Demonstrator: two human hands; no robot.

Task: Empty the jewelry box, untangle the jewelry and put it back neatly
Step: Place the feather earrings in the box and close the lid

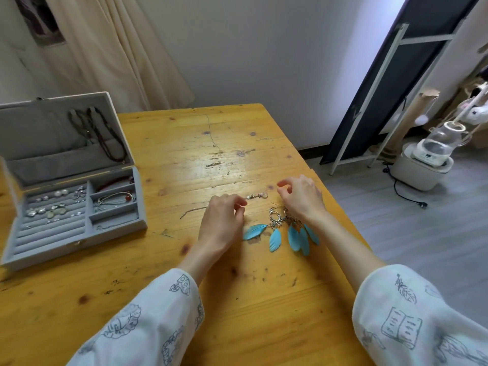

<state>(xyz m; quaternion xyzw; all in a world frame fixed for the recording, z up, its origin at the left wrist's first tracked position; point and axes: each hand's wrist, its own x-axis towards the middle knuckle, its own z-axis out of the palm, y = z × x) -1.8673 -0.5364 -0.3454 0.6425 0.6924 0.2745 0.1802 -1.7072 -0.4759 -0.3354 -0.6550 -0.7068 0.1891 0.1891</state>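
The grey jewelry box (79, 241) stands open at the table's left. Dark necklaces (105, 138) hang inside its lid, small earrings (55, 204) sit in its ring rows, and bracelets (113, 198) lie in its side compartments. A thin silver chain (192, 211) with a charm (257, 196) lies on the table. My left hand (224, 223) covers its middle and pinches it near the charm. Blue feather earrings (277, 233) lie bunched between my hands. My right hand (301, 198) hovers over their hooks with fingers loosely curled, holding nothing that I can see.
The wooden table (184, 143) ends close to my right arm, with grey floor beyond. A dark folding frame (383, 88) leans on the wall at the right, beside a white appliance (422, 165) with a cord. Curtains hang behind the box.
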